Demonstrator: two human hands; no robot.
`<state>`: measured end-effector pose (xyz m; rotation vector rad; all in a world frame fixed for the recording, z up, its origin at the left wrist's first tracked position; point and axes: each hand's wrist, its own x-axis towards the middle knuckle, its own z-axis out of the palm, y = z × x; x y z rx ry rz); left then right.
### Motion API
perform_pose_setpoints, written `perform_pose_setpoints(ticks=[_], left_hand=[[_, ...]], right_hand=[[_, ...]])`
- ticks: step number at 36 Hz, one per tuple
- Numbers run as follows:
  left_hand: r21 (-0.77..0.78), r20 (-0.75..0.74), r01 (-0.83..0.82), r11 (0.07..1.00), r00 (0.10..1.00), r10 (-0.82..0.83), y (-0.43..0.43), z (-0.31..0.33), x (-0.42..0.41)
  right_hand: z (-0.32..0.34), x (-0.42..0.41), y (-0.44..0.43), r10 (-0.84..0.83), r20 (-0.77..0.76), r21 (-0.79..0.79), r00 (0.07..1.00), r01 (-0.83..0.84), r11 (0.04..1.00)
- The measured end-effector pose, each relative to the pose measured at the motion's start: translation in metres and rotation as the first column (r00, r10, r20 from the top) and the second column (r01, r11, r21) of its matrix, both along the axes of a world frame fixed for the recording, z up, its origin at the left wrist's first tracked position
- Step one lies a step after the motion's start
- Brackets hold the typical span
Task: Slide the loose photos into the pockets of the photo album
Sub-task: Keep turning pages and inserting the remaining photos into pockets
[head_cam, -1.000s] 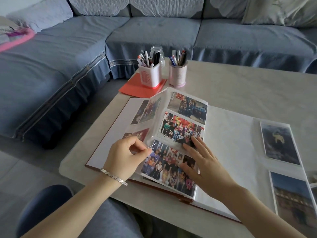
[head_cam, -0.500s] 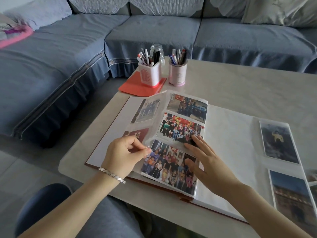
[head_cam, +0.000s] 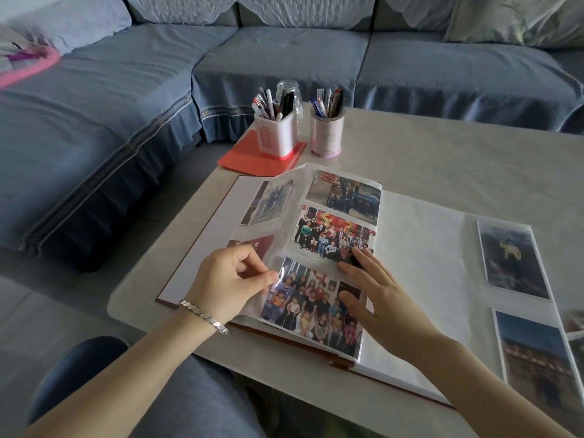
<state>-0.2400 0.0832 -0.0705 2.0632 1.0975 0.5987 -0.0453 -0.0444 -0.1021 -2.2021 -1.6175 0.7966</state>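
Note:
An open photo album (head_cam: 420,248) lies on the table. A clear pocket page (head_cam: 335,248) stands half raised over the spine, holding three group photos, one above the other. My left hand (head_cam: 230,279) pinches the left edge of that page beside the bottom photo (head_cam: 309,308). My right hand (head_cam: 376,292) lies flat with straight fingers on the page, its fingertips on the middle photo (head_cam: 328,235) and the bottom photo. The album's right page carries two photos in pockets (head_cam: 512,257) near its outer edge. Photos on the left page (head_cam: 271,200) show through the raised sheet.
Two cups of pens (head_cam: 278,128) (head_cam: 325,131) and a glass jar (head_cam: 289,90) stand beyond the album, one cup on a red card (head_cam: 249,156). More photos (head_cam: 573,324) lie at the right edge of view. A blue sofa (head_cam: 284,58) wraps the table's far and left sides.
The raised pocket page has dropped a little lower towards the left page. My right hand has slid slightly right and down on it. My left hand keeps its pinch.

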Motion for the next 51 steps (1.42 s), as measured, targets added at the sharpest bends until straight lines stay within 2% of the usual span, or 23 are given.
perform_pose_setpoints(ticks=[5, 10, 15, 18, 22, 24, 27, 28, 30, 32, 33, 36, 40, 43, 47, 51], left_hand=[[-0.041, -0.022, -0.006, 0.999, 1.000, 0.005, 0.000, 0.002, 0.001], [-0.084, -0.126, -0.052, 0.995, 0.991, 0.041, 0.003, -0.010, 0.003], [0.073, -0.281, 0.023, 0.997, 0.960, -0.002, 0.000, -0.025, 0.006], [0.091, -0.374, 0.127, 0.988, 0.924, -0.085, -0.001, -0.030, 0.010], [0.073, -0.451, 0.166, 0.983, 0.885, -0.116, -0.001, -0.030, 0.015], [0.091, -0.521, 0.174, 0.980, 0.847, -0.102, -0.002, -0.028, 0.015], [0.234, -0.673, 0.218, 0.947, 0.740, -0.004, -0.009, -0.021, 0.022], [0.274, -0.698, 0.236, 0.932, 0.715, 0.025, -0.013, -0.018, 0.028], [0.293, -0.662, 0.246, 0.924, 0.749, 0.010, -0.023, -0.015, 0.043], [0.245, -0.547, 0.282, 0.928, 0.830, -0.107, -0.034, -0.014, 0.063], [0.217, -0.504, 0.333, 0.918, 0.843, -0.187, -0.040, -0.015, 0.075], [0.157, -0.542, 0.491, 0.857, 0.768, -0.341, -0.054, -0.020, 0.107], [0.108, -0.746, 0.469, 0.876, 0.621, -0.240, -0.055, -0.034, 0.132], [0.063, -0.816, 0.401, 0.914, 0.548, -0.184, -0.057, -0.036, 0.141], [0.026, -0.833, 0.288, 0.957, 0.536, -0.138, -0.064, -0.032, 0.152], [0.102, -0.833, 0.268, 0.958, 0.549, -0.065, -0.073, -0.032, 0.166]], right_hand=[[0.001, 0.000, 0.000, 0.014, 0.007, -0.005, 1.000, -0.014, 1.000], [-0.003, -0.004, -0.001, 0.060, 0.031, 0.048, 0.998, -0.062, 0.997], [-0.007, -0.003, -0.003, 0.101, 0.061, 0.067, 0.993, -0.105, 0.992], [-0.005, -0.002, -0.002, 0.113, 0.062, 0.069, 0.992, -0.117, 0.991], [-0.007, -0.002, -0.001, 0.101, 0.039, 0.092, 0.994, -0.104, 0.990], [-0.008, -0.001, -0.002, 0.104, 0.044, 0.106, 0.994, -0.108, 0.989], [-0.008, 0.002, -0.005, 0.108, 0.027, 0.148, 0.994, -0.111, 0.983], [-0.008, 0.004, -0.008, 0.090, 0.004, 0.173, 0.996, -0.090, 0.981], [-0.009, 0.010, -0.017, 0.024, -0.037, 0.229, 0.999, -0.015, 0.973], [-0.010, 0.020, -0.029, -0.048, -0.036, 0.270, 0.998, 0.056, 0.961], [-0.010, 0.026, -0.037, -0.080, -0.037, 0.283, 0.996, 0.087, 0.955], [-0.011, 0.049, -0.061, -0.164, -0.032, 0.291, 0.986, 0.166, 0.942], [-0.013, 0.080, -0.092, -0.283, -0.056, 0.262, 0.958, 0.288, 0.921], [-0.016, 0.101, -0.112, -0.340, -0.028, 0.230, 0.940, 0.337, 0.913], [-0.015, 0.119, -0.137, -0.368, 0.027, 0.180, 0.929, 0.358, 0.916], [-0.012, 0.138, -0.165, -0.479, 0.227, 0.132, 0.848, 0.460, 0.878]])
